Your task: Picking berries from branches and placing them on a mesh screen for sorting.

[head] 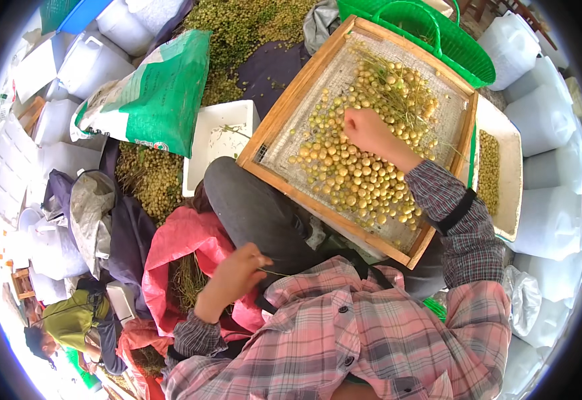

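My left hand (233,280) is beside my raised knee, above the mouth of a pink woven sack (186,235). Pinched in its fingers is a thin green stem (274,273). Dry stalks (189,280) fill the opening of that sack. My right hand (371,132) is over a wood-framed mesh sieve (281,145), its fingers curled in among round yellow-green berries (366,170). Whatever those fingers may hold is hidden. A bundle of thin stalks (401,90) lies on the berries towards the sieve's far side.
Right of the sieve is a white foam box (511,200) with sorted berries (488,170). Beyond it stands a green basket (463,55). At left are another white foam box (198,170), a green-and-white sack (166,95) and heaped berries (246,22). A person (73,320) bends at lower left.
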{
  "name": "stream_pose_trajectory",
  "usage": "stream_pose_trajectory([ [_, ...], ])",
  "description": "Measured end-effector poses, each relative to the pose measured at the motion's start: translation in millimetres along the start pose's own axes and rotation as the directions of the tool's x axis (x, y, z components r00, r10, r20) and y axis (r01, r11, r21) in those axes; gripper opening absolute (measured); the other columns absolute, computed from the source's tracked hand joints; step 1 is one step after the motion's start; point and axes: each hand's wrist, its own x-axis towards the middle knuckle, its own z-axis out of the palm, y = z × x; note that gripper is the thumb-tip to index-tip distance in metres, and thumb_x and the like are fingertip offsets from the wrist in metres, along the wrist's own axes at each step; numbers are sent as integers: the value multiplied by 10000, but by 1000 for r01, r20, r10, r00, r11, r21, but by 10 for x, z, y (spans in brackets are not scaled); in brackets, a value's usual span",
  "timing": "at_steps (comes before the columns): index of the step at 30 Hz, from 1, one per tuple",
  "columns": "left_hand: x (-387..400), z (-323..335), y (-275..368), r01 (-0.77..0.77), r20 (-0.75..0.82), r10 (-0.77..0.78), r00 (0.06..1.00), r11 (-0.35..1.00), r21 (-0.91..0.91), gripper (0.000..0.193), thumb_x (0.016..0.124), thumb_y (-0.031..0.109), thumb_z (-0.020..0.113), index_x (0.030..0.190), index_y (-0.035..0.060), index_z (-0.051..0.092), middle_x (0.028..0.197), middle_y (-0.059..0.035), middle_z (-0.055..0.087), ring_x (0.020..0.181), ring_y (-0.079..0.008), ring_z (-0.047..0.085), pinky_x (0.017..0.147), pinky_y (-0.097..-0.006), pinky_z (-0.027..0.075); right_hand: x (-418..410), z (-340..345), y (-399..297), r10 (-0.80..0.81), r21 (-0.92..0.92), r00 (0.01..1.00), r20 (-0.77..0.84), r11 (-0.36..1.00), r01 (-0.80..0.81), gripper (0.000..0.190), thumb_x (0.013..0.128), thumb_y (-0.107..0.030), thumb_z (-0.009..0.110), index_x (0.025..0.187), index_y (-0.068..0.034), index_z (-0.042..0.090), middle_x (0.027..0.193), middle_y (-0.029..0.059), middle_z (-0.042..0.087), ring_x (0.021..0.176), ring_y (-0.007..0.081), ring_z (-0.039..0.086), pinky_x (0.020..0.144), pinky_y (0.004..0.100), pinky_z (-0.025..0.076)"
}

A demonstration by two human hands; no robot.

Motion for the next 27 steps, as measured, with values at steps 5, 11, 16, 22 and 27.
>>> stream_pose_trajectory([
  [5,-3,275,-249,-84,112,71,991,990,118,133,753,60,682,881,43,653,849,-98,519,770,-287,555,672,-367,471,-255,-69,-17,-69,60,996,52,996,66,156,752,-33,529,618,-26,448,524,111,446,461,223,445,493,359,383],
  [11,612,-139,-21,-105,-327,42,944,978,-178,64,847,67,618,864,5,616,760,-90,567,653,-191,555,586,-320,446,-271,59,-206,-109,-112,979,173,985,129,136,770,-32,491,649,-21,552,561,147,530,519,292,545,560,427,458],
  [16,1610,-129,-168,23,-355,-115,928,967,-253,103,830,92,641,887,7,644,703,-56,558,613,-132,537,561,-283,424,-243,503,-263,-420,19,905,69,907,420,64,730,-94,597,744,-52,643,816,137,634,698,334,621,609,456,496],
  [22,2059,189,-434,47,-282,-12,959,992,117,139,724,127,723,809,30,673,741,-130,582,704,-300,601,633,-394,461,-281,635,-259,-289,-288,937,198,896,337,128,649,-99,621,754,-42,670,760,144,633,690,339,636,583,435,507],
  [27,2070,279,-395,-23,-288,68,955,987,157,151,738,121,723,758,0,636,793,-156,585,742,-328,606,652,-412,462,-295,667,-331,-189,-341,956,226,904,259,96,614,-91,629,674,-21,656,673,154,626,642,345,634,562,435,504],
])
